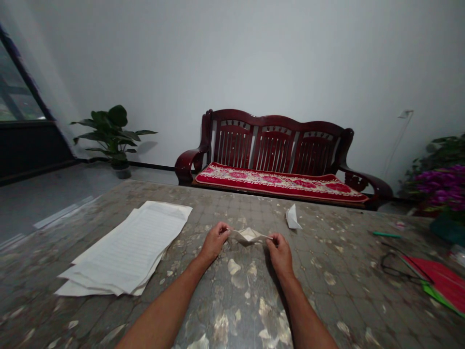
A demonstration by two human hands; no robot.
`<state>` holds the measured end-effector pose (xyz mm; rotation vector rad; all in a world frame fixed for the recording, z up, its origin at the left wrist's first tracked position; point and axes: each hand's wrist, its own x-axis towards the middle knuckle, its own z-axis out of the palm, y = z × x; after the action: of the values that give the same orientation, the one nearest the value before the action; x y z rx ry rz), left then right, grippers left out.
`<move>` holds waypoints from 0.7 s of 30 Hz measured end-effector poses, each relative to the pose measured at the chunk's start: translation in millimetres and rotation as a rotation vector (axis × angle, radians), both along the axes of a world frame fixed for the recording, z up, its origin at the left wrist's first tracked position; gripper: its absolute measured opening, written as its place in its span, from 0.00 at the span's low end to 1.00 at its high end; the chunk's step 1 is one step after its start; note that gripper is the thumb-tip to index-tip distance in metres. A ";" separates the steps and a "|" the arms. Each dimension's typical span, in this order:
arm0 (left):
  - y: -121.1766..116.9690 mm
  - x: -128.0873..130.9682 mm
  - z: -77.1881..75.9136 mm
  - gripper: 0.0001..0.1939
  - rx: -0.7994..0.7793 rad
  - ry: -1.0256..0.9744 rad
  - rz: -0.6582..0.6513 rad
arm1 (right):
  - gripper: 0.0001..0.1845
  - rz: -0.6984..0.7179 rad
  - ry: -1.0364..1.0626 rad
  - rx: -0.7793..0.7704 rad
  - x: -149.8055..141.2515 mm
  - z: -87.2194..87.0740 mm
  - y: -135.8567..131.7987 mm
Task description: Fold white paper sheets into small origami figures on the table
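Note:
Between my two hands a small folded paper boat (249, 234) is stretched out over the table. My left hand (217, 238) pinches its left tip between thumb and fingers. On the other side, my right hand (279, 251) grips the right tip the same way. The paper is off-white, with a raised peak in the middle. Beyond my right hand a second folded white paper piece (292, 217) stands on the table, apart from both hands.
A stack of lined paper sheets (134, 249) lies at the left of the patterned table (232, 315). On the right are a green pen (386, 234), eyeglasses (403, 271), red paper (441, 278) and purple flowers (445, 186). A wooden bench (272, 140) stands behind.

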<state>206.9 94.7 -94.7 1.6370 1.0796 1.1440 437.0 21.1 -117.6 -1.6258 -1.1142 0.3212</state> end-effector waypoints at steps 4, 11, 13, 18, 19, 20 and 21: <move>1.7 0.7 -3.0 0.10 -0.077 -0.034 -0.007 | 0.15 0.051 0.018 -0.023 2.1 -1.9 -0.5; 1.7 3.7 -8.6 0.09 -0.078 -0.020 -0.008 | 0.14 0.046 -0.074 -0.037 2.3 0.9 -2.8; 0.1 3.6 -9.5 0.08 -0.042 0.003 -0.022 | 0.12 0.044 -0.123 -0.044 1.3 1.9 -3.4; -6.0 2.8 -7.7 0.07 -0.001 0.028 -0.102 | 0.09 -0.009 -0.285 -0.080 -4.7 8.2 -7.3; -7.3 2.8 -6.9 0.07 0.007 0.035 -0.111 | 0.09 -0.015 -0.339 -0.070 -6.7 10.9 -8.9; -8.6 3.0 -6.1 0.06 0.012 0.041 -0.116 | 0.11 -0.014 -0.399 -0.052 -9.2 14.1 -10.9; -9.7 3.2 -5.3 0.06 0.013 0.041 -0.119 | 0.13 -0.001 -0.460 -0.025 -11.8 17.8 -13.2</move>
<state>210.2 85.1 -100.0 1.7180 0.9887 1.0457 425.2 8.0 -99.8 -1.7712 -1.4545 -0.0481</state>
